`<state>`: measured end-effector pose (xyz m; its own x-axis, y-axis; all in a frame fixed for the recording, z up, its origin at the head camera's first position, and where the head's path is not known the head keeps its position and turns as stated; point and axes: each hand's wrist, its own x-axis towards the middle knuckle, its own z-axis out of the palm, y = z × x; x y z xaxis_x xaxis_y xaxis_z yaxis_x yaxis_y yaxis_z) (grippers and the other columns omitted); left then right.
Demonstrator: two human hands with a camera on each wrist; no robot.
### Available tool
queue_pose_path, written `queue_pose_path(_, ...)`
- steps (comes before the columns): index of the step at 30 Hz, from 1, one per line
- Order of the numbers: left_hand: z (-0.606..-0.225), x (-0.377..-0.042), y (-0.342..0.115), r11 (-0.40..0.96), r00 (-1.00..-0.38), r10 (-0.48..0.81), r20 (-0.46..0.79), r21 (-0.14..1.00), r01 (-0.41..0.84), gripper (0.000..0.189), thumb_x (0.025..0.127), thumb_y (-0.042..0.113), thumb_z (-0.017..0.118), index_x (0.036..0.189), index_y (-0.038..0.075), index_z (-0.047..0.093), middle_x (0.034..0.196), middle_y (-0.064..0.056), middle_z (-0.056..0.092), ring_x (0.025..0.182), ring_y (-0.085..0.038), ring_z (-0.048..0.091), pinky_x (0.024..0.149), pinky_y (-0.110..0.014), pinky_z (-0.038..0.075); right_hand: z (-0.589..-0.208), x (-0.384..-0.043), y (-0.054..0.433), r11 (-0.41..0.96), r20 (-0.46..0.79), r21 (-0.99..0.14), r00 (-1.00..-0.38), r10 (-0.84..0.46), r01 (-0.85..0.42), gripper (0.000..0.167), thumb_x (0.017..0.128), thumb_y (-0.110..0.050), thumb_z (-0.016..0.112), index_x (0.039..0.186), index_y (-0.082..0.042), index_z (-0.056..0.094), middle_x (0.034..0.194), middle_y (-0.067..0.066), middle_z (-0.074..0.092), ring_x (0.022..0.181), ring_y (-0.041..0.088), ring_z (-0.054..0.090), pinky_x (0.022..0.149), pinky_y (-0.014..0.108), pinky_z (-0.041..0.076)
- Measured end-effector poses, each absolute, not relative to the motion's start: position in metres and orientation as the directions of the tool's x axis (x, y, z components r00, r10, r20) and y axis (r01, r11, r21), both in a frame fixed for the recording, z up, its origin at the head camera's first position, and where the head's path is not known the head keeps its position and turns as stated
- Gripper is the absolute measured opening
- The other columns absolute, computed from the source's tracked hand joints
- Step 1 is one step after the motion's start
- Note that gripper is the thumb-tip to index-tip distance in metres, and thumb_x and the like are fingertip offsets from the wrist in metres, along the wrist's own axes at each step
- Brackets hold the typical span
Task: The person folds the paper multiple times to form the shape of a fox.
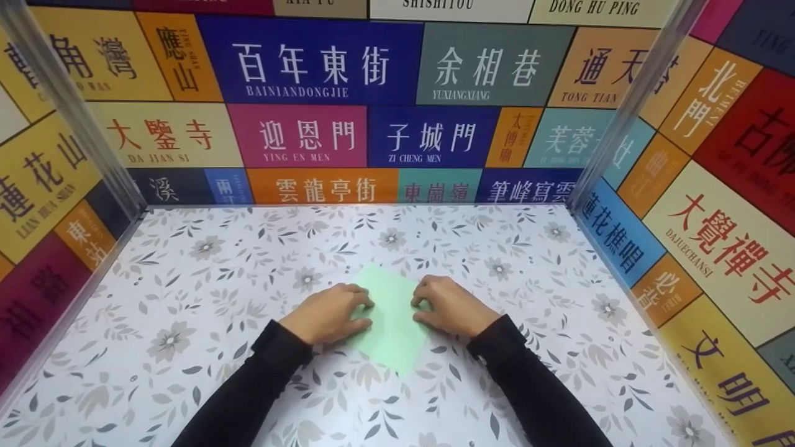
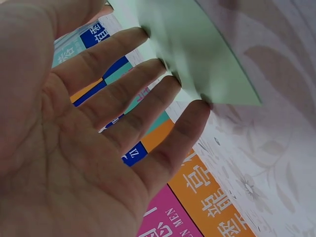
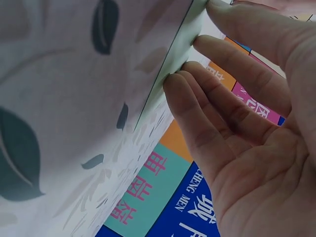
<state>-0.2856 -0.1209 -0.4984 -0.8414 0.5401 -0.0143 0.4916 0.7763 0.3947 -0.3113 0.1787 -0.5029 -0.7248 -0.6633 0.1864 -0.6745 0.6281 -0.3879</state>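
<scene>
Floral tabletop (image 1: pixel 186 298) beneath sign-printed walls (image 1: pixel 456 138) at top and sides of the frame, with light-green paper (image 1: pixel 389 323) lying just below centre. Touches its left and right sides with fingertips of left hand (image 1: pixel 329 315) and right hand (image 1: pixel 454 307), with a gap between each thumb and forefinger and no firm pinch evident. Could skew or crease from uneven pressure, or slip under light contact.

Left forearm (image 1: pixel 239 392) and right forearm (image 1: pixel 551 392) in long black fabric sleeves (image 1: pixel 282 343), both angled forward and inward, bare left hand (image 1: pixel 331 315) and bare right hand (image 1: pixel 453 307) facing each other, apart, fingers (image 2: pixel 175 137) slightly bent, thumbs (image 1: pixel 359 325) spread from them
</scene>
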Motion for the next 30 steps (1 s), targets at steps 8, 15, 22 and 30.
queue_pose_path(8,-0.499,-0.288,-0.123,0.760,-0.836,0.549,0.020,0.404,0.509,0.036,0.110,0.031,0.081,0.138,0.008,0.083,0.155,-0.019,0.076,0.147,-0.043,0.071,0.128,-0.061,0.056,-0.503,-0.311,0.177,0.640,0.168,-0.402,-0.740,-0.651,-0.655,0.020,0.096,-0.010,0.090,0.114,0.000,0.088,0.114,0.015,0.082,0.105,0.033,0.080,0.099,0.050,0.068)
queue_pose_path(15,-0.499,-0.293,-0.122,0.753,-0.835,0.548,0.048,0.406,0.518,0.032,0.110,0.031,0.081,0.132,0.009,0.085,0.138,-0.014,0.083,0.132,-0.039,0.079,0.119,-0.058,0.062,-0.504,-0.310,0.177,0.640,0.166,-0.413,-0.745,-0.646,-0.648,0.020,0.097,-0.009,0.090,0.114,0.000,0.088,0.114,0.015,0.082,0.106,0.033,0.080,0.100,0.050,0.068)
queue_pose_path(22,-0.496,-0.306,-0.121,0.760,-0.851,0.521,0.070,0.416,0.500,0.028,0.110,0.030,0.081,0.129,0.010,0.086,0.132,-0.013,0.086,0.128,-0.038,0.081,0.117,-0.059,0.064,-0.503,-0.309,0.177,0.640,0.166,-0.417,-0.746,-0.645,-0.646,0.019,0.097,-0.008,0.089,0.113,0.001,0.088,0.114,0.016,0.083,0.105,0.034,0.080,0.099,0.050,0.068)
queue_pose_path(30,-0.491,-0.331,-0.118,0.797,-0.866,0.495,0.069,0.360,0.485,0.029,0.111,0.030,0.079,0.130,0.010,0.086,0.136,-0.014,0.086,0.129,-0.039,0.081,0.114,-0.059,0.066,-0.503,-0.309,0.178,0.638,0.178,-0.414,-0.745,-0.642,-0.649,0.019,0.097,-0.008,0.089,0.114,0.000,0.089,0.114,0.015,0.082,0.105,0.034,0.080,0.098,0.050,0.068)
